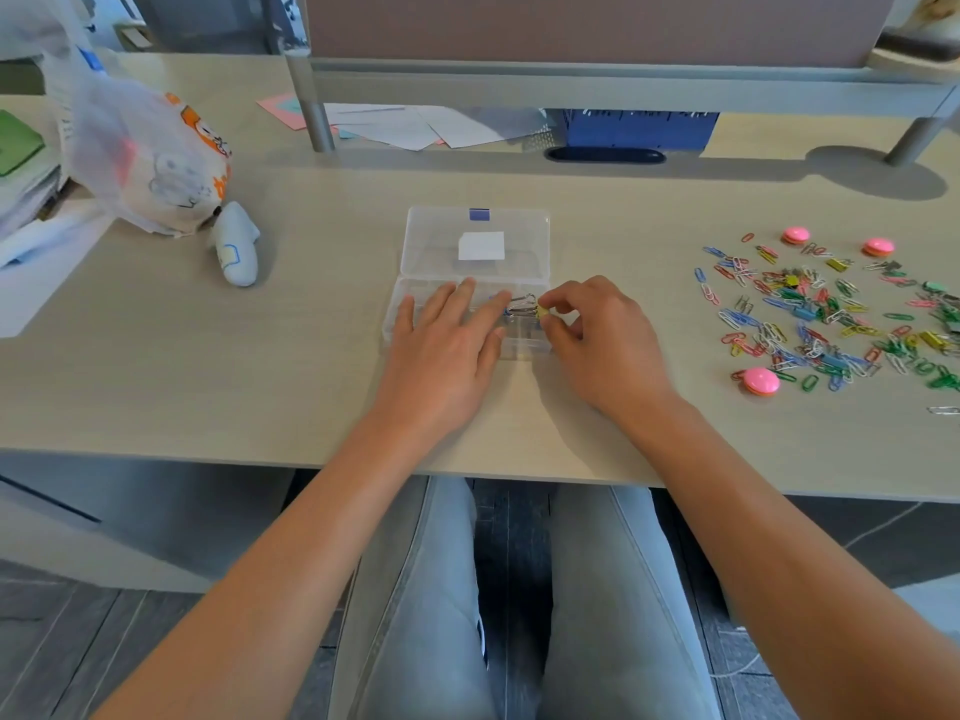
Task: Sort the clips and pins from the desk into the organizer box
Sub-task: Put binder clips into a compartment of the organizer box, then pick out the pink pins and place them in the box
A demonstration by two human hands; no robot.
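Head view looks down on a pale wooden tabletop [260,387] that fills the middle band of the frame, with the person's two forearms reaching up from the bottom edge. Upper left of the frame holds a crumpled plastic bag [140,153] and, just right of it, a small white plush toy [236,245]. At centre lies the clear organizer box [475,236], its lid folded back toward the top of the frame and its compartment tray nearest the person. At the right of the frame a loose pile of coloured paper clips [826,314] is spread out well apart from the box, ringed by three pink round pins [761,380].

The left hand [447,350] lies flat across the left part of the tray, fingers straight and spread, apparently steadying the box. The right hand [597,340] is at the tray's right end, its thumb and forefinger pinching the yellow body of a small binder clip [530,308], whose wire handles point left over a compartment.

The step in hand looks like placing this one clip; nearly all the sorting remains, judging by the pile. Next, the fingers would need to release over the chosen compartment, then reach right to the pile for another piece.
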